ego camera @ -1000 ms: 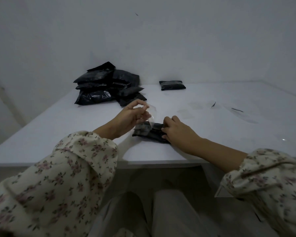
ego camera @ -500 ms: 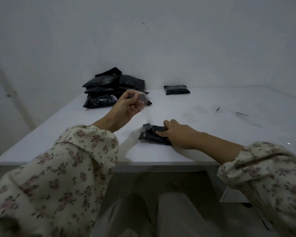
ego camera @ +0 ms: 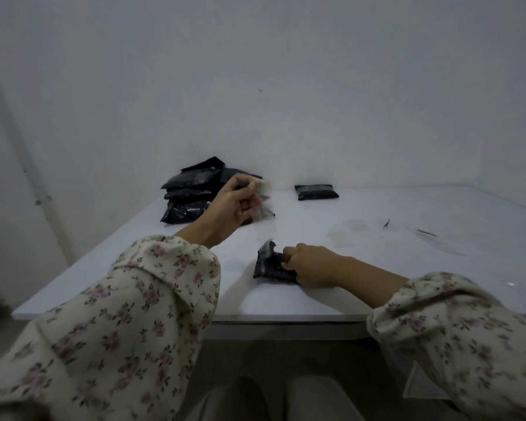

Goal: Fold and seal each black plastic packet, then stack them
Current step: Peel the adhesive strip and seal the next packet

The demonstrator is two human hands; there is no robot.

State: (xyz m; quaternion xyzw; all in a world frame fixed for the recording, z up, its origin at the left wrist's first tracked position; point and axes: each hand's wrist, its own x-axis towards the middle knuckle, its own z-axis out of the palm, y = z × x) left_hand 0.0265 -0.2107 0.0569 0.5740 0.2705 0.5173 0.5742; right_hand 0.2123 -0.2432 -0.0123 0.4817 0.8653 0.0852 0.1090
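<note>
left hand [ego camera: 237,205] has risen, pinching maybe a clear strip [ego camera: 264,198]; right hand [ego camera: 310,265] grips packet [ego camera: 268,262].

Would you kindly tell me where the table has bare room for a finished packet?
Bare table lies right of the right hand, short of the scraps, and between the lone packet and the held packet. The back-left is crowded: the pile, with the left hand pinching a clear strip.

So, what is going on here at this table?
A person in floral sleeves works at a white table. The right hand grips a small black packet lying near the front edge. The left hand, raised, pinches a blurred clear strip. A pile of black packets sits at the far left, a single packet alone further right.
</note>
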